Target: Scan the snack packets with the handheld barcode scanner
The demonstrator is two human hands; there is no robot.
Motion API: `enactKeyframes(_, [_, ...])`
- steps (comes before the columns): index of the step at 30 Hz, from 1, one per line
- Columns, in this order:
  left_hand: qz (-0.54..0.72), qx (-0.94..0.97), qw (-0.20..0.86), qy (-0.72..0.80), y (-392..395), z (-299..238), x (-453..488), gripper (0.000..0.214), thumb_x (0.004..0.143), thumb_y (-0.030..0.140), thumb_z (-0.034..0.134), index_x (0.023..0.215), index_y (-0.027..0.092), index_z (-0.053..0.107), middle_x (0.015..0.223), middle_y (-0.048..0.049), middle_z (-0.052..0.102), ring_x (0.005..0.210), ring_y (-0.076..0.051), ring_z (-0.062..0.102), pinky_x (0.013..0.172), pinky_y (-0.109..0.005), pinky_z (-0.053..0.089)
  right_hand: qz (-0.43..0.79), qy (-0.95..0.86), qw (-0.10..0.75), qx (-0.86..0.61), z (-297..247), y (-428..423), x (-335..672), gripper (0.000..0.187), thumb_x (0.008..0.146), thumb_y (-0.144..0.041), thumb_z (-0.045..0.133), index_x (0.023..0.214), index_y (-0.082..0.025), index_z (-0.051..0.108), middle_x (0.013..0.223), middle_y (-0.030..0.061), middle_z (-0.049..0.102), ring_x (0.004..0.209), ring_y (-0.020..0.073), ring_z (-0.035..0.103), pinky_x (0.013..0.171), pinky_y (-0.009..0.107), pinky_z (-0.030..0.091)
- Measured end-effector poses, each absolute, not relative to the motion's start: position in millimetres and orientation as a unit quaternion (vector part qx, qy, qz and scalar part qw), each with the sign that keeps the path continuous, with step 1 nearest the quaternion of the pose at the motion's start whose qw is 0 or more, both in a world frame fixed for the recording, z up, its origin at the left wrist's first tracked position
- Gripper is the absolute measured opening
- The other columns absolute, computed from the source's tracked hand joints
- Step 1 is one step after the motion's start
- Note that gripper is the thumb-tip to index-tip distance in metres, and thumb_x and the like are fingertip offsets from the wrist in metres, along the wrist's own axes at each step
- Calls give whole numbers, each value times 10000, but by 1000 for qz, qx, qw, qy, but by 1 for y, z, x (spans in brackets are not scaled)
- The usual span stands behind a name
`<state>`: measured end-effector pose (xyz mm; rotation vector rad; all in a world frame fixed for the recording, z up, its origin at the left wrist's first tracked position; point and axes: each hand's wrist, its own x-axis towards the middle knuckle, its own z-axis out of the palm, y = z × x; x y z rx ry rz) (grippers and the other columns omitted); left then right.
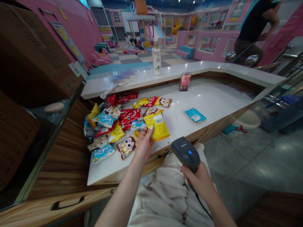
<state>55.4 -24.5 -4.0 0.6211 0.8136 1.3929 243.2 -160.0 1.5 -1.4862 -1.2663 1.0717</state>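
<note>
**Over the white counter: yellow packet pinched, scanner gripped**

The yellow packet is pinched at its near left corner between the thumb and fingers of the left hand, its barcode turned up. The scanner is grasped in the right hand, nearer the body; the packet is thus held beyond it and to its left. The hands are set apart. Left of the packet, snack bags are heaped.

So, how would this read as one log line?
left hand: holds yellow packet, barcode showing | right hand: grips scanner | lone blue packet: on white counter
</note>
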Motion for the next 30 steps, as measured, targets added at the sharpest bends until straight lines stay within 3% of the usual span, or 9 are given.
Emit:
enactKeyframes(7, [599, 313, 620, 399, -32, -6, 57, 487, 729, 355, 826, 1150, 187, 647, 1207, -95, 714, 1112, -245, 677, 1011, -420, 514, 443, -512, 432, -596, 8, -159, 239, 189, 807, -325, 638, 681, -195, 587, 447, -47, 538, 382, 125, 508, 410, 220, 405])
enactKeyframes(14, [595, 315, 612, 415, -37, -8, 58, 550, 696, 370, 846, 1157, 167, 626, 1180, -105, 725, 1078, -251, 688, 973, -410, 529, 408, -534, 440, -596, 20, -149, 233, 137, 810, -304, 651, 728, -199, 623, 487, -40, 560, 414, 150, 536, 420, 239, 417])
enactKeyframes(24, [584, 342, 613, 408, -41, -12, 57, 545, 737, 371, 817, 1201, 171, 614, 1208, -110, 713, 1076, -244, 691, 979, -407, 521, 379, -573, 421, -593, 31, -144, 225, 172, 843, -303, 623, 870, -167, 724, 427, -38, 561, 500, 208, 624, 466, 248, 448])
enactKeyframes(30, [581, 339, 613, 414, -41, -9, 57, 516, 720, 372, 825, 1162, 186, 634, 1179, -98, 724, 1050, -243, 697, 961, -406, 529, 382, -579, 411, -591, 30, -144, 226, 190, 854, -306, 615, 916, -166, 726, 433, -43, 557, 469, 197, 600, 454, 246, 433])
